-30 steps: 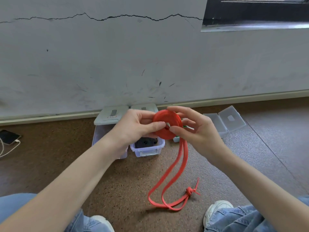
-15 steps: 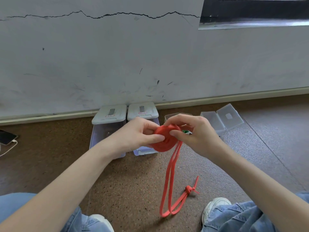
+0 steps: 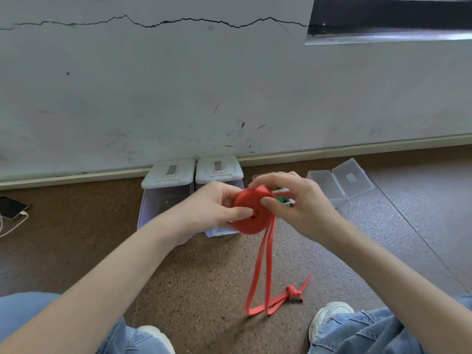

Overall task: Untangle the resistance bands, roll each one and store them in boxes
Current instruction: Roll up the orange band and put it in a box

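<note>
One red band (image 3: 251, 213), mostly coiled, is pinched between the left hand (image 3: 217, 208) and right hand (image 3: 293, 200); two strands hang below. Two lidded boxes (image 3: 168, 190) are seen behind the left hand, one open box (image 3: 339, 182) beyond the right.

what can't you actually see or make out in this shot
Head view only:
- The open box behind the red band roll: the left hand, right hand and roll hide its contents.
- Green item: only a sliver shows between the right hand's fingers.
- Labels on the two lidded boxes: too small to read.
- Phone: cut off by the left edge.
</note>
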A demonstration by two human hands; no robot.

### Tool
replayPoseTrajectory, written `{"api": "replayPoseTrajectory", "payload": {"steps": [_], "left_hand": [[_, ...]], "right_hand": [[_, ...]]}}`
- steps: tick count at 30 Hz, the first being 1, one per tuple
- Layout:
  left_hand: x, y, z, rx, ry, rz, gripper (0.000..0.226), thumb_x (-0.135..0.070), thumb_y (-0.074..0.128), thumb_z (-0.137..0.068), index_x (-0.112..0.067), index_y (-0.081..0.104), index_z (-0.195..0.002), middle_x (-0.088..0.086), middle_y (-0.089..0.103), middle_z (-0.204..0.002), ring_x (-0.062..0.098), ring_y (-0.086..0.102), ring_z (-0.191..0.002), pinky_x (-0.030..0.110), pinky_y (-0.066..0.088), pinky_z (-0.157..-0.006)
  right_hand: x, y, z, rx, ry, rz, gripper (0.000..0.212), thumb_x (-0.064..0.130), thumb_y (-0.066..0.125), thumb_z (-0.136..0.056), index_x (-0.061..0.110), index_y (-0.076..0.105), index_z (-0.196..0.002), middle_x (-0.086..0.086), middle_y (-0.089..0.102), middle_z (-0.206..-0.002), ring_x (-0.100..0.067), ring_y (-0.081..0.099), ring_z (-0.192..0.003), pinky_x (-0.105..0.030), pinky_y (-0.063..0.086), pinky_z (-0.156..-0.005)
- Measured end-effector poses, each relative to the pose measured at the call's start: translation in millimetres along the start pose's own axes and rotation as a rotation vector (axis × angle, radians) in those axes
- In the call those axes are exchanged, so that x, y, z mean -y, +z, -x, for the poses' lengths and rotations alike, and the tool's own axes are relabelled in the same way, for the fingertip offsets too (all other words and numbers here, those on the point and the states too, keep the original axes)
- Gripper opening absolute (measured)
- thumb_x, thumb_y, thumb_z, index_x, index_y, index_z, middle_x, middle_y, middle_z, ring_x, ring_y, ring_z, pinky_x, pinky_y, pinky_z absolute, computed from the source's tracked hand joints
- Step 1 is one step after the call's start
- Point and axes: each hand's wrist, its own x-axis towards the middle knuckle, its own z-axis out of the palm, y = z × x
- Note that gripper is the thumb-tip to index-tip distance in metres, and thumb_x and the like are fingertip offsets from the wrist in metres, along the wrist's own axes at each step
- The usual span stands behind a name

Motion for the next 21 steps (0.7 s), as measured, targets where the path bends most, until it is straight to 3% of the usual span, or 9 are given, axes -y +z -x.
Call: {"api": "replayPoseTrajectory", "payload": {"steps": [3,6,9,11,13,16,18,21], "left_hand": [[-1.1,2.1,-1.9,-0.087,0.067,0.114,0.020,-0.007,0.062,-0.086,-0.014,0.067,-0.104,0.008,0.074,-0.097,0.017,0.071,-0.090,0.025,0.056,-0.079],[-2.7,-2.7,-3.5,-0.161,0.078,0.366,0.023,-0.010,0.062,-0.082,-0.010,0.067,-0.105,0.009,0.074,-0.097,0.020,0.071,-0.090,0.027,0.058,-0.075],[0.2,-1.0,-4.4,-0.167,0.072,0.483,0.028,-0.015,0.064,-0.075,-0.008,0.067,-0.102,0.010,0.073,-0.098,0.022,0.071,-0.090,0.028,0.058,-0.075],[1.2,-2.9,-2.8,-0.108,0.038,0.405,0.025,-0.010,0.065,-0.078,-0.010,0.067,-0.103,0.009,0.074,-0.098,0.020,0.071,-0.091,0.022,0.056,-0.073],[1.5,-6.3,-1.9,-0.037,-0.015,0.159,0.023,-0.011,0.069,-0.079,-0.013,0.069,-0.102,0.005,0.075,-0.094,0.014,0.071,-0.089,0.015,0.054,-0.071],[4.9,-0.3,-2.7,0.032,-0.021,-0.063,0.018,-0.013,0.066,-0.085,-0.008,0.069,-0.101,0.011,0.073,-0.093,0.016,0.070,-0.089,0.026,0.057,-0.079],[4.1,3.6,-3.3,-0.007,0.033,-0.044,0.017,-0.014,0.064,-0.086,-0.009,0.069,-0.102,0.011,0.073,-0.094,0.016,0.070,-0.089,0.029,0.057,-0.080],[0.1,-1.6,-3.2,-0.111,0.082,0.229,0.028,-0.021,0.065,-0.077,-0.014,0.068,-0.104,0.006,0.074,-0.094,0.018,0.071,-0.087,0.024,0.057,-0.070]], "right_hand": [[-0.9,-1.2,-0.7,-0.056,0.019,-0.172,0.035,-0.001,0.065,-0.083,0.031,0.062,-0.097,0.004,0.067,-0.093,-0.014,0.063,-0.084,-0.023,0.054,-0.076],[-3.2,-4.1,-2.0,-0.160,0.132,-0.380,0.021,0.004,0.070,-0.079,0.016,0.058,-0.092,-0.007,0.069,-0.085,-0.022,0.067,-0.077,-0.034,0.056,-0.072],[-5.1,-2.6,-2.4,-0.212,0.151,-0.352,0.016,0.005,0.072,-0.077,0.011,0.060,-0.086,-0.012,0.069,-0.083,-0.026,0.067,-0.079,-0.041,0.056,-0.076],[-5.2,-3.1,-2.0,-0.189,0.123,-0.272,0.019,0.000,0.072,-0.076,0.014,0.061,-0.084,-0.008,0.069,-0.083,-0.020,0.066,-0.079,-0.040,0.055,-0.079],[-4.9,-3.2,-0.1,-0.111,0.055,-0.119,0.024,-0.003,0.071,-0.076,0.019,0.064,-0.085,-0.006,0.068,-0.084,-0.018,0.065,-0.081,-0.037,0.054,-0.082],[-3.9,1.3,1.6,-0.017,-0.088,0.105,0.023,0.000,0.070,-0.077,0.017,0.070,-0.092,-0.001,0.067,-0.089,-0.014,0.062,-0.084,-0.027,0.051,-0.080],[-2.0,1.1,1.5,-0.017,-0.053,-0.038,0.027,-0.002,0.067,-0.080,0.019,0.070,-0.096,0.001,0.068,-0.093,-0.011,0.062,-0.088,-0.024,0.052,-0.080],[0.3,-3.0,-0.2,-0.037,0.029,-0.262,0.040,-0.004,0.067,-0.080,0.027,0.061,-0.104,0.004,0.066,-0.096,-0.010,0.062,-0.086,-0.028,0.055,-0.082]]}}
